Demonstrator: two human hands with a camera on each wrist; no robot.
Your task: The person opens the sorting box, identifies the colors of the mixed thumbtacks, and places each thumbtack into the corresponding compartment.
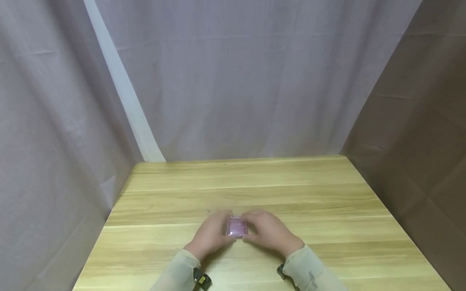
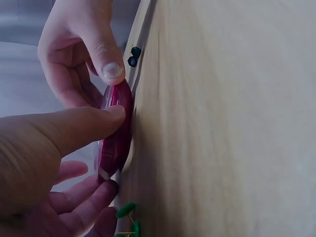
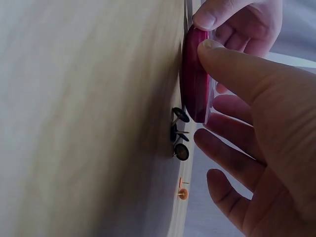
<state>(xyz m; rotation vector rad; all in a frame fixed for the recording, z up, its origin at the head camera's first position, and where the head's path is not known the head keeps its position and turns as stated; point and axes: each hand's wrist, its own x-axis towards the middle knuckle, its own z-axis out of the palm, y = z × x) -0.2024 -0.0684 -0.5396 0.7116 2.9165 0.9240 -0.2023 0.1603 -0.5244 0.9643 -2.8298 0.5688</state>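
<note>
A small magenta plastic case (image 1: 237, 227) with a clear top lies low at the wooden table, between both hands. The left hand (image 1: 211, 233) grips its left side, thumb on the near edge and fingers toward the far corner. From the other side, the right hand (image 1: 270, 231) holds it the same way. Thumbs press on the case (image 2: 109, 148) in the left wrist view. Green thumbtacks (image 2: 126, 211) lie close to the left fingertips. Several black thumbtacks (image 3: 180, 133) are scattered beside the case near the right fingers. What the case contains is hidden.
Orange thumbtacks (image 3: 182, 193) lie farther along the table beyond the black ones. The wooden table (image 1: 309, 194) has rounded far corners. Grey curtains (image 1: 233, 89) hang behind it and along both sides.
</note>
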